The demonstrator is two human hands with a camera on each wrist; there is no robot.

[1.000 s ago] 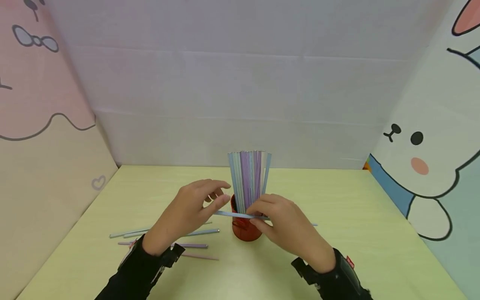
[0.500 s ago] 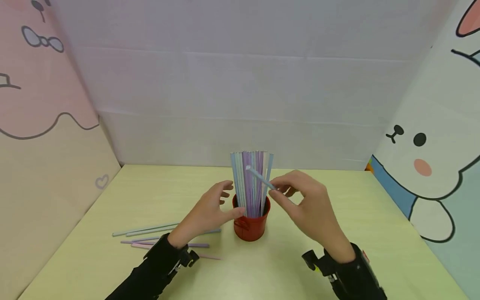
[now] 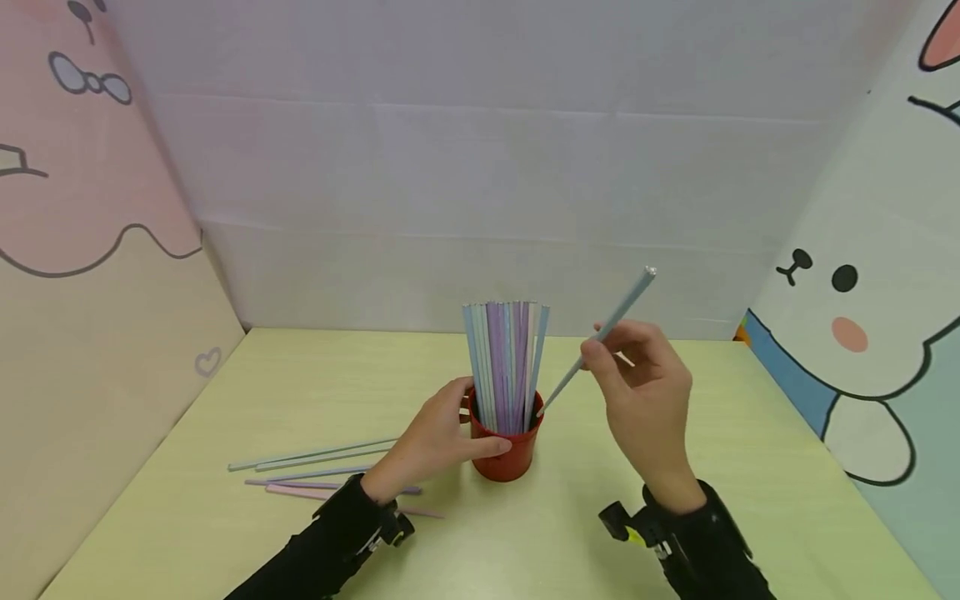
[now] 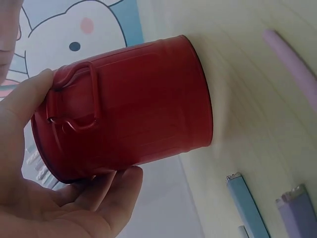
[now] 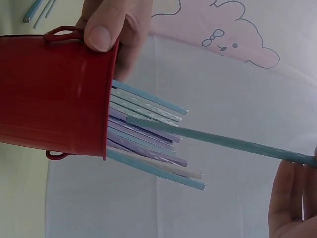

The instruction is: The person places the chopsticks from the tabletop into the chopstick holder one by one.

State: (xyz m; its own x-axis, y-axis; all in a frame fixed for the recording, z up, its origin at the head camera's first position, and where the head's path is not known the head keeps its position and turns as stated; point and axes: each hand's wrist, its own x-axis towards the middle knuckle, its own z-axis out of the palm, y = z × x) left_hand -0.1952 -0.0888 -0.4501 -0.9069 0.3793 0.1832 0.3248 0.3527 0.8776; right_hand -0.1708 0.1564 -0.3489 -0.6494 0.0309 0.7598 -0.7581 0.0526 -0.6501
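Observation:
A small red metal bucket (image 3: 504, 463) with little side handles stands on the table, filled with upright pastel straw-like sticks (image 3: 501, 367) in blue, green, purple and cream. My left hand (image 3: 437, 440) grips it from the left, thumb on the front near the rim and fingers round the far side, as the left wrist view also shows. Up to the right of it, my right hand (image 3: 651, 400) pinches a pale blue-green straw-like stick (image 3: 630, 300) between thumb and fingers. That stick slants, its lower end right at the bucket's right rim in the head view.
Several loose sticks (image 3: 315, 454), green, blue, purple and pink, lie on the pale yellow table (image 3: 675, 550) left of the bucket, partly behind my left forearm. A white sheet (image 3: 480, 167) stands behind the table, with cartoon-printed panels at both sides.
My left hand has come onto the bucket and now grips it. The right hand has moved right and up, turning its stick from nearly level to a steep slant with the lower end toward the bucket.

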